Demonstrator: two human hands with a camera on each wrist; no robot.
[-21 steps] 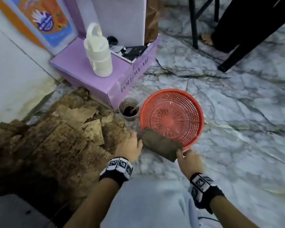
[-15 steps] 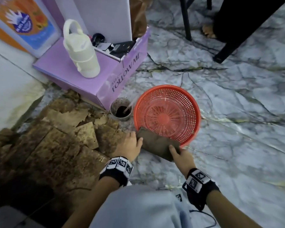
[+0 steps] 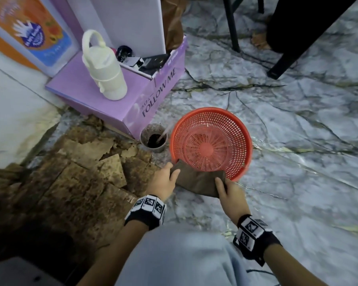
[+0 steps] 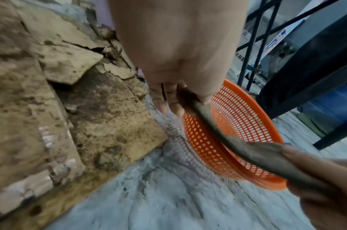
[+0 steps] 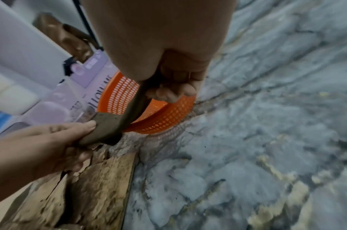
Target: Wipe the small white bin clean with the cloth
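The task's bin reads here as a small round perforated basket point(image 3: 211, 144), orange-red and not white, lying on the marble floor point(image 3: 298, 162) just beyond both hands; no white bin shows anywhere, and that mismatch is itself a risk if the wrong thing gets wiped.

At about 9 o'clock from the basket lies crumbling, dirt-caked cardboard point(image 3: 81, 172). The left hand point(image 3: 163, 181) hovers right at its edge, thumb on top and fingers beneath, pinching the left corner of the brown cloth point(image 3: 196, 180). A dropped corner could drag over that debris and carry grit into the mesh.

At about 10 o'clock, just beside the rim, stands a small cup point(image 3: 154, 139) holding dark liquid and a straw. The basket is light and nothing holds it down, so a hard wipe would likely push it into the cup and spill it.

The cloth stretches taut between the hands over the rim at 6 o'clock. The right hand point(image 3: 228, 190) clamps its right corner, thumb over, fingers curled under close to the rim. With both grips on the cloth, neither hand is free to steady the basket
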